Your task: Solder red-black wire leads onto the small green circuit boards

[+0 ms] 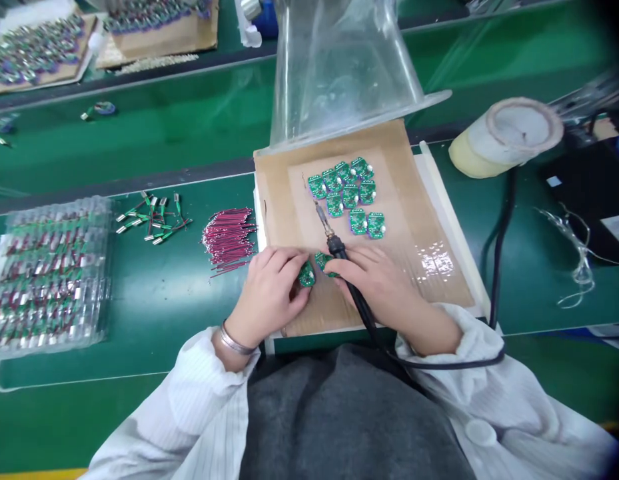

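My left hand (274, 283) rests at the near left of the cardboard sheet (419, 220), its fingers closed on a small green circuit board (306, 274). Close beside it, my right hand (374, 277) has a soldering iron (340, 250) lying across it, the metal tip pointing up and away to the left. The right fingers also touch a second circuit board (323, 261), partly hidden under them. Farther up the cardboard lie several more green boards (350, 195) in loose rows.
Left of the cardboard lie a bundle of red wires (229, 240), small motors with wires (156, 217) and a clear tray (49, 273) of such parts. A transparent hood (349, 73) stands behind. At right are a whitish-yellow cylindrical container (506, 137) and a black cable (502, 247).
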The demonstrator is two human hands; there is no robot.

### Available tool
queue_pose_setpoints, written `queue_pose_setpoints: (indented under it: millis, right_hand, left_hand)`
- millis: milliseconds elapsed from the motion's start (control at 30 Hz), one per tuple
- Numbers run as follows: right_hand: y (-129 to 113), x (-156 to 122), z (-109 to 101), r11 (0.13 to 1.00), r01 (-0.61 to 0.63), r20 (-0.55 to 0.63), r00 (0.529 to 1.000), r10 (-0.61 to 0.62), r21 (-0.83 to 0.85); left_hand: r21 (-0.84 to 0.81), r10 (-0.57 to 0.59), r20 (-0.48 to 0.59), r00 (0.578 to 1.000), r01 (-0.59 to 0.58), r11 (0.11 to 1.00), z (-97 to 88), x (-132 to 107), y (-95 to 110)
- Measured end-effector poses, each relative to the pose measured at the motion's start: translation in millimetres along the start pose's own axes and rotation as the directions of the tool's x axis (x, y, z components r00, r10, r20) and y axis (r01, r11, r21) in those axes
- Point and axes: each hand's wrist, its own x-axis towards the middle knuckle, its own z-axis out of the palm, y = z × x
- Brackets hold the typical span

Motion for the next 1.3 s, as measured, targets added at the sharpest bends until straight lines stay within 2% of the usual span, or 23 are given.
queue_pose_setpoints:
  millis: [200,467,567,633,700,733,833,967,1133,1300]
  right_hand:
    - [-2.5,2.3,1.9,1.0,0.014,-0.02,1.0,-0.014,0.014]
    - [6.6,-7.9,-4.1,0.998,0.048,-0.034,0.998,-0.049,-0.042]
    - [12.4,-14.4,-5.2,0.995,0.056,-0.092,0.994,-0.064,-0.079]
    - [13.9,-17.6,-6.3,0.994,0.072,-0.12,0.989,-0.081,-0.078]
    - [13.2,-19.9,-8.6,0.996,0.064,-0.137,0.988,-0.072,-0.063]
    - [12.2,-20.6,-9.9,0.997,0.055,-0.153,0.986,-0.062,-0.052]
    - [8.4,-20.4,-13.0,0.998,0.047,-0.208,0.977,-0.055,-0.042]
    - [3.6,-16.3,-13.5,0.996,0.072,-0.226,0.971,-0.081,-0.049]
    - [-1.3,-13.7,-16.1,0.995,0.097,-0.232,0.968,-0.098,-0.018]
    - [-8.2,-10.0,-18.0,0.993,0.121,-0.233,0.965,-0.117,0.001]
  left_hand:
    - [-0.035,-0.01,0.017,1.0,0.01,0.999,-5.4,-15.8,1.1]
    - [-0.03,-0.04,-0.023,0.999,0.039,0.999,1.3,-15.1,3.9]
    - [-0.042,-0.038,-0.051,0.998,0.036,0.998,-3.1,-17.1,0.8]
    - [-0.026,-0.105,-0.145,0.984,0.102,0.994,-13.1,-22.0,-9.9]
    - [0.021,-0.216,-0.243,0.946,0.228,0.974,-27.2,-30.4,-26.7]
    - [0.056,-0.263,-0.254,0.931,0.286,0.957,-34.3,-35.6,-36.1]
    - [0.161,-0.363,-0.189,0.913,0.393,0.905,-48.7,-50.8,-60.1]
    - [0.232,-0.423,-0.151,0.893,0.448,0.863,-45.9,-60.2,-71.6]
    - [0.361,-0.397,-0.114,0.911,0.411,0.837,-33.7,-58.9,-68.4]
    - [0.445,-0.346,-0.094,0.934,0.35,0.824,-30.6,-60.1,-66.6]
